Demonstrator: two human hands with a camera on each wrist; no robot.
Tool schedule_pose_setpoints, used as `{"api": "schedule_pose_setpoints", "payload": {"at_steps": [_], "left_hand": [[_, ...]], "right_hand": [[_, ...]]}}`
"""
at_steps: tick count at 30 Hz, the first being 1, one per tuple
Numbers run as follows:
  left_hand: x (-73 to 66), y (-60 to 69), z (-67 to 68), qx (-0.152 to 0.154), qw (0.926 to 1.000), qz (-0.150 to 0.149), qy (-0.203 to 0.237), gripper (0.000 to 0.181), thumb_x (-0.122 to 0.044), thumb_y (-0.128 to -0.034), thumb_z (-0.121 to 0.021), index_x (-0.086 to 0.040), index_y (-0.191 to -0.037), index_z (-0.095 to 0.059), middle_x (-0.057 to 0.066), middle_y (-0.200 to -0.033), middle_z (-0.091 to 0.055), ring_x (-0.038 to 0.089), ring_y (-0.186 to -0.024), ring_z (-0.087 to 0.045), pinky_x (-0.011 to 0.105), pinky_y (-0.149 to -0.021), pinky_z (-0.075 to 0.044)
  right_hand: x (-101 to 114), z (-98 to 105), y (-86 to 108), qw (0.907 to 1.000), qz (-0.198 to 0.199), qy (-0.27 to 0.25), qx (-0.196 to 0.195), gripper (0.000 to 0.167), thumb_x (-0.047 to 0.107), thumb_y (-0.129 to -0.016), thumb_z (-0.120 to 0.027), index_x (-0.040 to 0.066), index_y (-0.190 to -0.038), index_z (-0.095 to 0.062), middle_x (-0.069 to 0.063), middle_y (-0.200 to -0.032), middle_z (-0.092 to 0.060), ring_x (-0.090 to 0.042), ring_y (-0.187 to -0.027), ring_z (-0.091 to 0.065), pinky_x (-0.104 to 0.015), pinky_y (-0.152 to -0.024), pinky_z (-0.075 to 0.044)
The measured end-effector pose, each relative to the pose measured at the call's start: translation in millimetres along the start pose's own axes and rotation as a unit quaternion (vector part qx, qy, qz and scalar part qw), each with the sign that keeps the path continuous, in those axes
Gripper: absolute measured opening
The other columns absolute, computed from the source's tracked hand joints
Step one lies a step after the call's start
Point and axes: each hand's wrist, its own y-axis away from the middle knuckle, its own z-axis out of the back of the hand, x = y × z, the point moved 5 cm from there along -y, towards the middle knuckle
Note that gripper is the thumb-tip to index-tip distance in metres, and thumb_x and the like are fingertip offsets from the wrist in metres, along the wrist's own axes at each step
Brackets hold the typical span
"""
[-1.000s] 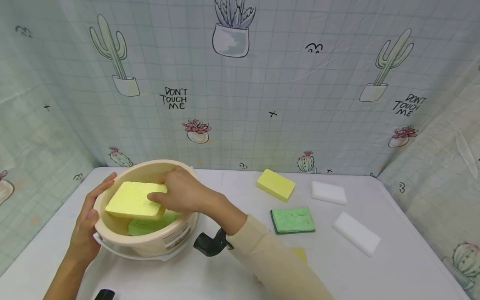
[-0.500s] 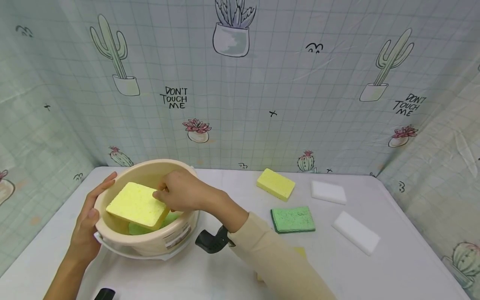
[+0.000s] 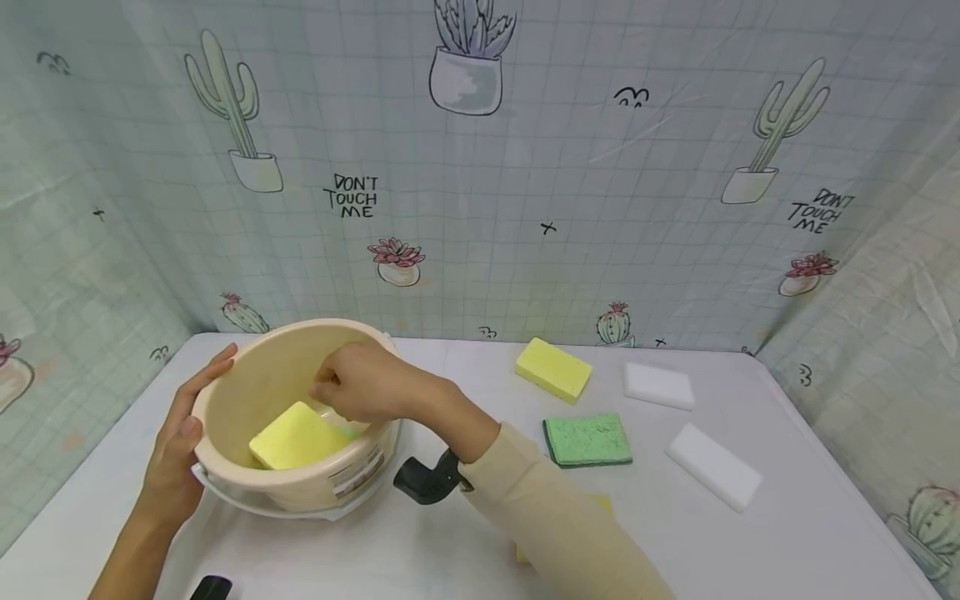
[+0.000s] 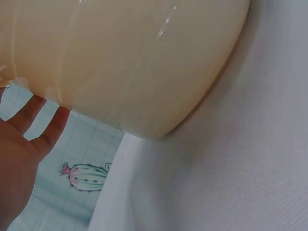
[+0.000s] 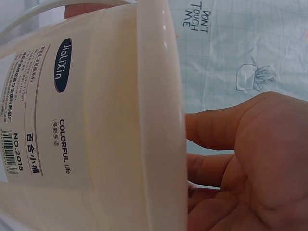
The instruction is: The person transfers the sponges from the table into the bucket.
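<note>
A cream bucket (image 3: 348, 471) stands tilted at the left of the table. My left hand (image 3: 171, 467) holds its left side, fingers spread along the outer wall, as the left wrist view also shows. Inside lies a yellow sponge (image 3: 296, 437), with a bit of green (image 3: 351, 431) beside it. My right hand (image 3: 371, 383) is over the bucket's right rim, fingers bent down inside, apart from the yellow sponge. In the right wrist view the rim (image 5: 161, 120) hides the fingertips of the right hand (image 5: 255, 159).
On the white table right of the bucket lie a yellow sponge (image 3: 553, 370), a green sponge (image 3: 588, 440) and two white sponges (image 3: 658, 385), (image 3: 714, 467). Yellow pieces (image 3: 602, 502) show partly from under the right sleeve. A patterned curtain (image 3: 480, 183) stands behind.
The yellow sponge has left my right hand and dropped lower into the bucket, covering most of the green one. My left hand stays on the bucket.
</note>
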Motion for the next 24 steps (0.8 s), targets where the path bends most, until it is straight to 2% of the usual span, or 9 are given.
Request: {"api": "schedule_pose_setpoints", "payload": {"at_steps": [5,8,11,18,24], "left_hand": [[0.3,-1.6,-0.7,-0.006,0.9998,0.008,-0.015,0.055,-0.024,-0.0982,-0.036,0.003,-0.146,-0.029,0.013,-0.156,-0.018,0.023,-0.141,-0.016,0.019,-0.107,-0.023],[-0.3,-2.7,-0.9,-0.012,0.9995,0.015,-0.025,0.056,-0.025,-0.0977,-0.038,0.002,-0.146,-0.030,0.012,-0.156,-0.018,0.023,-0.141,-0.017,0.019,-0.107,-0.025],[-0.8,-3.3,-0.9,-0.015,0.9995,0.017,-0.022,0.056,-0.026,-0.0973,-0.039,0.002,-0.145,-0.031,0.012,-0.156,-0.019,0.023,-0.141,-0.016,0.019,-0.107,-0.024],[-0.5,-1.4,-0.5,-0.017,0.9994,0.017,-0.024,0.056,-0.026,-0.0973,-0.039,0.002,-0.145,-0.031,0.012,-0.156,-0.019,0.023,-0.141,-0.017,0.019,-0.108,-0.023],[-0.5,0.1,0.4,-0.022,0.9989,0.028,-0.029,0.056,-0.027,-0.0968,-0.039,0.000,-0.146,-0.032,0.011,-0.156,-0.019,0.022,-0.141,-0.017,0.018,-0.106,-0.025]], "right_hand": [[-2,2,0.9,0.9999,0.007,-0.012,-0.009,0.022,0.017,-0.099,-0.052,0.008,-0.090,-0.070,0.005,-0.066,-0.053,-0.003,-0.053,-0.045,-0.014,-0.052,-0.036],[-3,4,1.5,0.9997,0.012,-0.013,-0.018,0.022,0.018,-0.099,-0.054,0.006,-0.107,-0.071,0.005,-0.086,-0.064,-0.001,-0.066,-0.052,-0.011,-0.063,-0.040],[-4,6,3.3,0.9992,0.018,-0.013,-0.032,0.028,0.019,-0.098,-0.056,0.005,-0.119,-0.066,0.005,-0.102,-0.066,0.000,-0.080,-0.055,-0.009,-0.073,-0.041],[-9,17,19.1,0.9959,0.036,-0.037,-0.074,0.032,0.021,-0.097,-0.056,0.009,-0.127,-0.060,0.007,-0.100,-0.061,-0.002,-0.075,-0.055,-0.013,-0.069,-0.043],[-22,31,39.2,0.9883,0.034,-0.086,-0.121,0.031,0.020,-0.097,-0.057,0.010,-0.126,-0.060,0.005,-0.101,-0.060,-0.004,-0.079,-0.059,-0.016,-0.069,-0.047]]}}
